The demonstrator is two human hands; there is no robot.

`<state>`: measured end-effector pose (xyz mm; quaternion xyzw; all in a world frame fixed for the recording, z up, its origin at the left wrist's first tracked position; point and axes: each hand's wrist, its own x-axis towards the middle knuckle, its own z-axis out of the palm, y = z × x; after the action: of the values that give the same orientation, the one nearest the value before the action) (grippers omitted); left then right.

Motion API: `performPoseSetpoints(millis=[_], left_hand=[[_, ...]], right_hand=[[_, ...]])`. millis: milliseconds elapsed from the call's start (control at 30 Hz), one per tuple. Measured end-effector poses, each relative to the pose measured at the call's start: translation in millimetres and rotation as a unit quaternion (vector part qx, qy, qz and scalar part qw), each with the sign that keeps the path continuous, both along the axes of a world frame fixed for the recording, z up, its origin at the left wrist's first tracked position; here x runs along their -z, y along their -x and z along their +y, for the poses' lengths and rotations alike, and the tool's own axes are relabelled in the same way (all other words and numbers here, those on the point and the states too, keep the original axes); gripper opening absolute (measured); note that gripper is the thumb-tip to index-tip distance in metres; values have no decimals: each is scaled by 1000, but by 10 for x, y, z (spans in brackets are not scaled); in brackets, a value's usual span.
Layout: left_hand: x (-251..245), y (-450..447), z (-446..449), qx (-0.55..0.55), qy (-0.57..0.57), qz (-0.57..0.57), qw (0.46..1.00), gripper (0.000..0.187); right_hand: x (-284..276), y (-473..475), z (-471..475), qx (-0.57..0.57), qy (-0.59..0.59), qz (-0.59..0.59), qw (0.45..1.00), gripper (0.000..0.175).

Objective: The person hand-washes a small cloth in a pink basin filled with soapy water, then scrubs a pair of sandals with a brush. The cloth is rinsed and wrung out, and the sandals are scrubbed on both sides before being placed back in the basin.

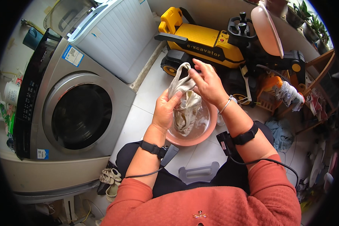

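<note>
A wet, pale patterned cloth garment (188,111) hangs from my hands over a pink plastic basin (192,141) that holds soapy water. My left hand (167,107) grips one side of it, with the thumb pressed on the fabric. At its upper edge, my right hand (208,80) pinches a band of the cloth between thumb and fingers, the other fingers spread. The garment's lower part hangs inside the basin; whether it touches the water I cannot tell.
A front-loading washing machine (101,70) stands at the left, beside a white ribbed tub (121,42). Beyond the basin is a yellow toy excavator (200,35). Light blue cloth (279,134) lies on the floor at the right. A grey plastic piece (199,173) sits between my legs.
</note>
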<state>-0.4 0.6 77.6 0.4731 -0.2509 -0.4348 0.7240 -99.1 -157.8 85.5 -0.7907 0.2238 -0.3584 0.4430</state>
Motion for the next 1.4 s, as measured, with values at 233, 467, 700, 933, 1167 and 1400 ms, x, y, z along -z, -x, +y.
performPoseSetpoints(millis=[233,467,700,933,1167,1400], left_hand=[[24,-2,30,37,-2,33,999,31],[198,-49,-73,-138,-68,154,976,39],[300,271,-133,-131,-142,190,963,34],[472,30,8,-90,-111,181,973,38],[520,-28,70,67,126,283,949,38],[421,16,-14,60,-4,265,962,40]], right_hand=[[43,-18,72,-100,-42,-62,992,21],[-75,-80,659,-28,139,-32,989,20],[59,-253,683,100,96,20,990,33],[214,-287,744,31,102,18,994,33],[220,-288,791,-8,98,-46,994,30],[207,-247,775,53,60,1,997,29]])
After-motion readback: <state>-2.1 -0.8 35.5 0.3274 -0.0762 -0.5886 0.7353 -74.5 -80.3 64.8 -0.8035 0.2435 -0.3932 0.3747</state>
